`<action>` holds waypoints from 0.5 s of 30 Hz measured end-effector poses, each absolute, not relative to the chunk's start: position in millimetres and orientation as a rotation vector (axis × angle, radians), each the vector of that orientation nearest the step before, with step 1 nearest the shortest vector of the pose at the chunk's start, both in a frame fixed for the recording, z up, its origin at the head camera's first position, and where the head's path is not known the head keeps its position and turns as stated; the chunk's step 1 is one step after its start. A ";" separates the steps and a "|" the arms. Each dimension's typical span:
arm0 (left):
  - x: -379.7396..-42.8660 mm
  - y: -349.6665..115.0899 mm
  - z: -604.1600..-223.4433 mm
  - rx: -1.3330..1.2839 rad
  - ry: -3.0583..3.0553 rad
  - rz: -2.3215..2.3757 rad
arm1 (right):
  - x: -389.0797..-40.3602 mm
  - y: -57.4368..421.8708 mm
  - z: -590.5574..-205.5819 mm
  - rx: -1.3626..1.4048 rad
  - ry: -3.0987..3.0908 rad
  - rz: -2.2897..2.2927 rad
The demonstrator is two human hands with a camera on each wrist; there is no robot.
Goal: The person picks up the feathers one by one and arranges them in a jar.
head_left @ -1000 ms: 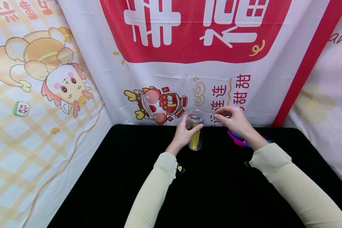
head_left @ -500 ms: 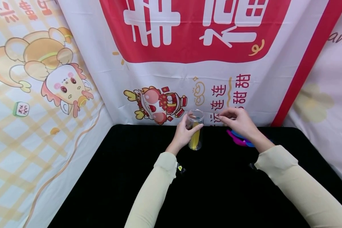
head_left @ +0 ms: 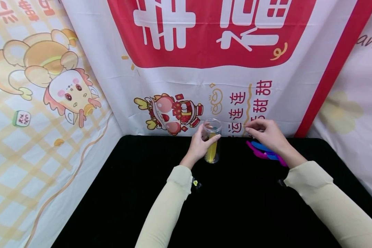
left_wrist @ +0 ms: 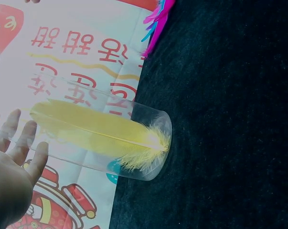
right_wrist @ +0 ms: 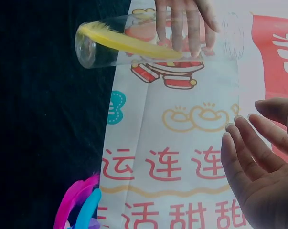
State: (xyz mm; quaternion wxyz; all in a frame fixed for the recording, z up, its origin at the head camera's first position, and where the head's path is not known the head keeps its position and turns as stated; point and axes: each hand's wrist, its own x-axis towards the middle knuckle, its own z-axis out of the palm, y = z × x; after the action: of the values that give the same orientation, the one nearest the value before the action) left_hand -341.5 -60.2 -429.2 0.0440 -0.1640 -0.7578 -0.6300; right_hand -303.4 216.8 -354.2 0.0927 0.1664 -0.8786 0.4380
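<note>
My left hand (head_left: 198, 146) grips a clear, open-topped jar (left_wrist: 160, 131) that stands upright on the black table. A single yellow feather (left_wrist: 96, 126) leans inside it, its fluffy end at the bottom. In the right wrist view, the left fingers (right_wrist: 178, 28) show through the jar's wall. My right hand (head_left: 268, 136) hovers to the right of the jar, its fingers loosely bent and nothing between thumb and fingertips in the right wrist view. Below that hand lies a small pile of pink and blue feathers (head_left: 261, 150), partly covered by the right wrist in the head view.
A black cloth (head_left: 136, 193) covers the table. White printed fabric (head_left: 179, 77) hangs right behind the table's back edge, and another printed sheet (head_left: 28, 144) hangs on the left.
My right hand has drifted right, away from the jar and over the feather pile, uncovering more of it. The left hand and the jar have stayed in place.
</note>
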 end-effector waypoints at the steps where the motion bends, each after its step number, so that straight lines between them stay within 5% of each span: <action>1: -341.6 -60.3 -429.2 -0.500 -2.317 -1.927 | -303.0 218.5 -354.3 0.493 -2.614 1.302; 15: -341.5 -60.7 -429.4 -0.499 -2.312 -1.951 | -300.5 237.1 -364.3 0.458 -2.632 1.275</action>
State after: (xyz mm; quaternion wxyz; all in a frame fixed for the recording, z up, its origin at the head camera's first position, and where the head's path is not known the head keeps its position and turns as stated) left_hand -341.5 -60.7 -429.4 0.0378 -0.1627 -0.7534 -0.6360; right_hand -300.5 237.1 -364.3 0.0906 0.1541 -0.8855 0.4288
